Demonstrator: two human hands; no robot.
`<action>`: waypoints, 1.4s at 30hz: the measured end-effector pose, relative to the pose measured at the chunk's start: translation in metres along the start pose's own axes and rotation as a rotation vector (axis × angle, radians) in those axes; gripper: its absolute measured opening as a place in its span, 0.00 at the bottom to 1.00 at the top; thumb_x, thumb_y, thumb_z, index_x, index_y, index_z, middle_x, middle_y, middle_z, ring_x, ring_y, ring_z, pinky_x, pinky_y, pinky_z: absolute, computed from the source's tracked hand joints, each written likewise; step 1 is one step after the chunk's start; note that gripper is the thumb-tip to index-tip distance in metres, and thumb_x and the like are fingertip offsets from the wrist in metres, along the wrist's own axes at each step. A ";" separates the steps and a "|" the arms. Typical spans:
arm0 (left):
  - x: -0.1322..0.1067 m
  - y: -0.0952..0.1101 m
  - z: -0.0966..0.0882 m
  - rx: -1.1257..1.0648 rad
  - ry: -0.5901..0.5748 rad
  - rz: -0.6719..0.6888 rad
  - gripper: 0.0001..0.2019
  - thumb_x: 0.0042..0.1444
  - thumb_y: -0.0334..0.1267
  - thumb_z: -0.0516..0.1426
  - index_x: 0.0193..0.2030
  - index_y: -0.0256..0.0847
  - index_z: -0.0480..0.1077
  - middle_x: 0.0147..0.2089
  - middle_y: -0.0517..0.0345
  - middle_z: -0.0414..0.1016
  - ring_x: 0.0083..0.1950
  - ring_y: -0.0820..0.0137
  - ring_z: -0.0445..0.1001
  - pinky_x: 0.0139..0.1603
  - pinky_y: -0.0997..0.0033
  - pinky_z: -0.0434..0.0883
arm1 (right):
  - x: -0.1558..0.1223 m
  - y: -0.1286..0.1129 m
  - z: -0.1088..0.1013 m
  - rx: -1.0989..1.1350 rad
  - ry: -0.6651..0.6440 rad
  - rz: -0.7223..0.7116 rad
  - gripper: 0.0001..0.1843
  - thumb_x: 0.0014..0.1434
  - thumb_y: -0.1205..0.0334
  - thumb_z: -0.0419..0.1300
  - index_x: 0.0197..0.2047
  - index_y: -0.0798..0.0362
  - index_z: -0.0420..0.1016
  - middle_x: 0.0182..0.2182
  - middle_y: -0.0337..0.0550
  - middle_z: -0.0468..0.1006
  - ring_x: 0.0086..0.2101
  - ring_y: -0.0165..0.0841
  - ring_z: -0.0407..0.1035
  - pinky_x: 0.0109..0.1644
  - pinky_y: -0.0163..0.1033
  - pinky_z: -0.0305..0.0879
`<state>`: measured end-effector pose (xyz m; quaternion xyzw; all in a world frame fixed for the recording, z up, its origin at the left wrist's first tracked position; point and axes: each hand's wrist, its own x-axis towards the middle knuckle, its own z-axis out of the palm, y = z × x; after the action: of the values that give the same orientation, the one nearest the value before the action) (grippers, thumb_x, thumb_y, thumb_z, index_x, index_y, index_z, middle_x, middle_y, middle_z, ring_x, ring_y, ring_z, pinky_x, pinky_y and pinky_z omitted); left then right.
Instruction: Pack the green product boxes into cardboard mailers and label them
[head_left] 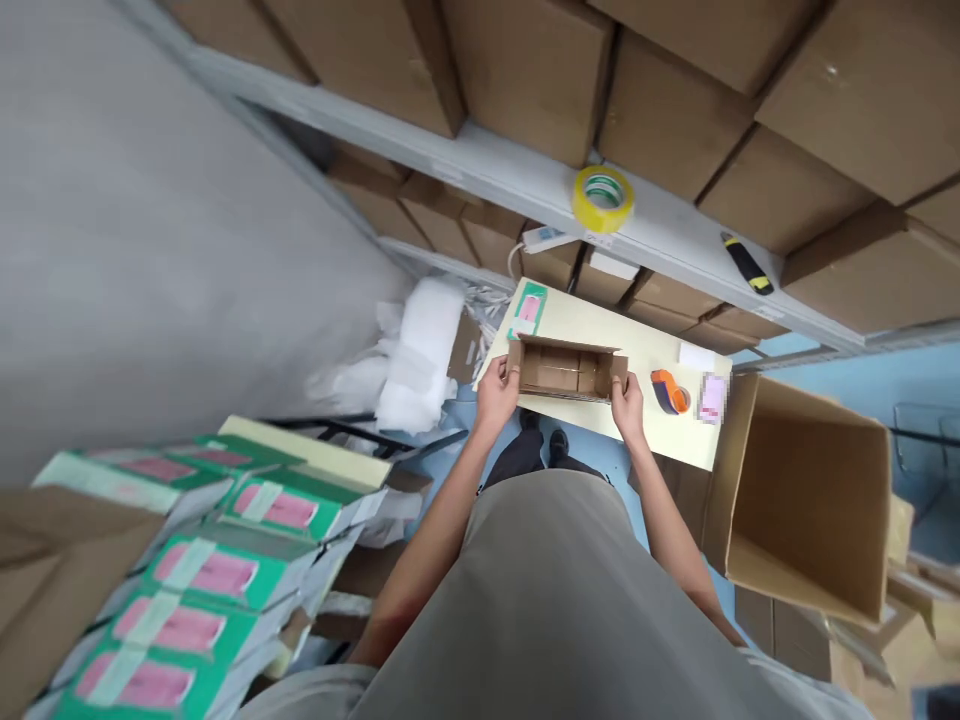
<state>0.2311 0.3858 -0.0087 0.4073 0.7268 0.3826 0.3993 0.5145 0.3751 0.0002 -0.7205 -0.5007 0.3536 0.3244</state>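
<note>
Grasping opposite ends, left hand (497, 398) and right hand (628, 405) hold 1 open cardboard box (555, 369).

No lettering or numbers legible

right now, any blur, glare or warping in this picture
All in the head view: wide-angle stretch toward the edges, the shelf slanting; the gray wall looks soft; a small bright spot sits on an upper carton; a pixelated patch covers the pink item; the open box between left hand and right hand reads fairly clearly.
</note>
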 end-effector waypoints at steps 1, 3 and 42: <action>-0.012 -0.007 -0.014 -0.040 0.053 -0.024 0.12 0.70 0.41 0.59 0.56 0.44 0.76 0.55 0.47 0.89 0.59 0.54 0.87 0.66 0.53 0.81 | 0.001 -0.009 0.006 0.008 -0.067 -0.042 0.22 0.74 0.33 0.52 0.44 0.42 0.66 0.33 0.40 0.74 0.35 0.43 0.70 0.44 0.46 0.69; -0.044 -0.020 -0.044 -0.137 0.169 -0.069 0.12 0.69 0.45 0.60 0.54 0.45 0.76 0.51 0.49 0.89 0.54 0.56 0.88 0.59 0.58 0.83 | 0.001 -0.027 0.022 0.039 -0.207 -0.122 0.21 0.75 0.34 0.53 0.43 0.43 0.67 0.34 0.40 0.75 0.36 0.42 0.69 0.44 0.45 0.69; -0.386 -0.238 -0.457 -0.500 1.186 -0.210 0.21 0.67 0.49 0.64 0.63 0.43 0.79 0.63 0.45 0.87 0.65 0.55 0.86 0.69 0.54 0.82 | -0.360 -0.287 0.358 0.040 -1.220 -0.677 0.29 0.67 0.30 0.67 0.50 0.48 0.82 0.46 0.48 0.88 0.48 0.46 0.81 0.55 0.51 0.80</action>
<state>-0.1102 -0.1556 0.0622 -0.0514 0.7488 0.6591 0.0486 -0.0146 0.1562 0.1089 -0.1914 -0.7840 0.5835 0.0907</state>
